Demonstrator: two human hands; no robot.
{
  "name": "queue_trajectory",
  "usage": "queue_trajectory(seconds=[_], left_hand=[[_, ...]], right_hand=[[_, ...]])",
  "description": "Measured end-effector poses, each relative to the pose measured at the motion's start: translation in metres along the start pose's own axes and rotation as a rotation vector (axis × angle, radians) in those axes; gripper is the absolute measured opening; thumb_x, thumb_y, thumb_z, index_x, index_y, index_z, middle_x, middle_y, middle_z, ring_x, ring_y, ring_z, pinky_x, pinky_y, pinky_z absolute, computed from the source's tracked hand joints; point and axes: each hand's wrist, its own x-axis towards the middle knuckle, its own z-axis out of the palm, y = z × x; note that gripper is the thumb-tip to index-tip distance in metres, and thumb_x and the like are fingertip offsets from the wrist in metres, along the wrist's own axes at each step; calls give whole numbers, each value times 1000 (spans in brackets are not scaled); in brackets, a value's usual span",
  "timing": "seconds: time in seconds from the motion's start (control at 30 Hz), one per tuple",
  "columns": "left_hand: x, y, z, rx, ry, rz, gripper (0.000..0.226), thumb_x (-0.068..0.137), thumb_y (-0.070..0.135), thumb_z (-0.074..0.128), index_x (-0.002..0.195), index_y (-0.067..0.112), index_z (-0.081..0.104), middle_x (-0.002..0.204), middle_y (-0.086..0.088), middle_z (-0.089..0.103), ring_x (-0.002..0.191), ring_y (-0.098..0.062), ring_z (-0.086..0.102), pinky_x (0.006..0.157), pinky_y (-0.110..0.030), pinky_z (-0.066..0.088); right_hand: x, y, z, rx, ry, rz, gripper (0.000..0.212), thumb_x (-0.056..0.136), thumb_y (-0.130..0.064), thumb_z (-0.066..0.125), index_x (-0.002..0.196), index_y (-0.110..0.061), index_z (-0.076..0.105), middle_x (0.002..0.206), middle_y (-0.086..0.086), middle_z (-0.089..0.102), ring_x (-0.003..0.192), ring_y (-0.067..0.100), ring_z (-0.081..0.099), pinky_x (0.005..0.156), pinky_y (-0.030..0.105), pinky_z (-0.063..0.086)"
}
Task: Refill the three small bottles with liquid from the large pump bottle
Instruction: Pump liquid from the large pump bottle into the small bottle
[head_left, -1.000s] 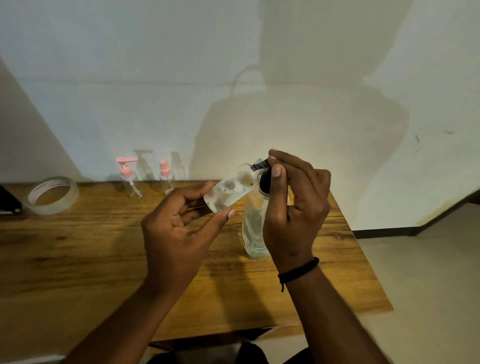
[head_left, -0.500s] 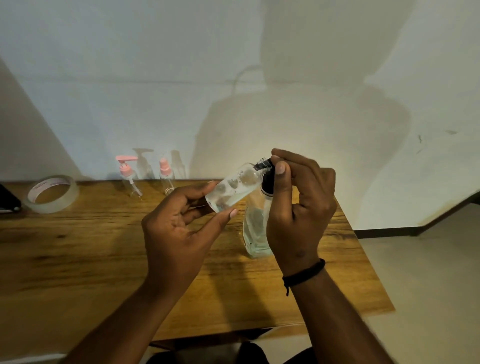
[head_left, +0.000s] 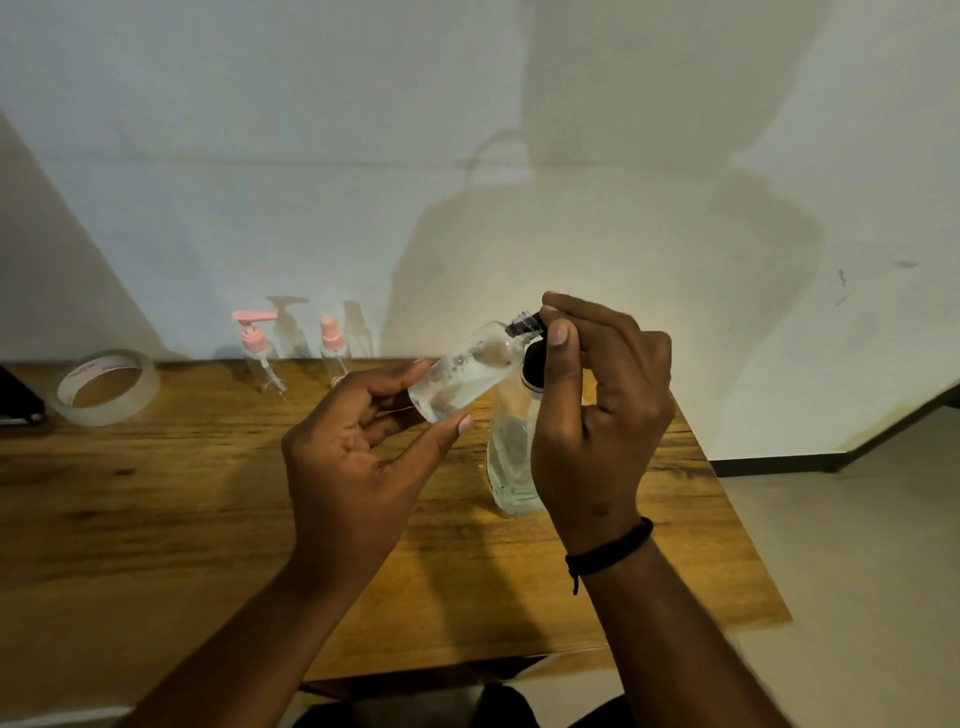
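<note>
Gripping a tilted small bottle (head_left: 462, 376), the left hand (head_left: 353, 467) meets the right hand (head_left: 597, 415), which grips the pump head (head_left: 534, 358) of the large bottle (head_left: 511, 467).

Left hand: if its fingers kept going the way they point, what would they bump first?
Probably the right hand on the black pump head, beyond the small bottle the left hand holds; depth is unclear.

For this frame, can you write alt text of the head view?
The left hand holds a small clear bottle tilted, neck against the black pump of the large bottle, which the right hand grips. Two pink-topped bottles and a tape roll sit on the wooden table.
</note>
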Motion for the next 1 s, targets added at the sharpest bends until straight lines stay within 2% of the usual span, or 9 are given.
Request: queue_trajectory(seconds=[0.33,0.47,0.67,1.0], left_hand=[[-1,-2,-1,8,4,-21,47,75,12,87,117,5,68,113,1,74,105,-11,75,82,-27,64],[0,-1,-1,-3,0,-12,46,76,13,87,117,7,67,115,1,73,106,-11,75,82,-26,63],[0,-4,-2,8,9,-26,46,76,12,87,117,6,67,114,-1,74,107,-13,75,82,-29,64],[0,-4,-2,18,4,-12,47,75,8,89,117,6,67,115,-5,74,108,-15,75,82,-29,64]], right_hand=[[-5,4,1,5,-17,16,21,104,-17,54,106,-15,76,112,-3,75,94,28,66,75,55,48],[2,-1,-1,5,-14,-15,23,103,-16,54,101,-13,77,108,-7,73,92,26,66,76,51,47],[-5,4,2,32,-21,7,22,103,-15,55,104,-13,76,110,0,76,94,30,67,76,53,48],[-2,0,0,9,-18,-5,23,103,-15,53,104,-12,76,112,-1,75,92,29,67,76,53,48]])
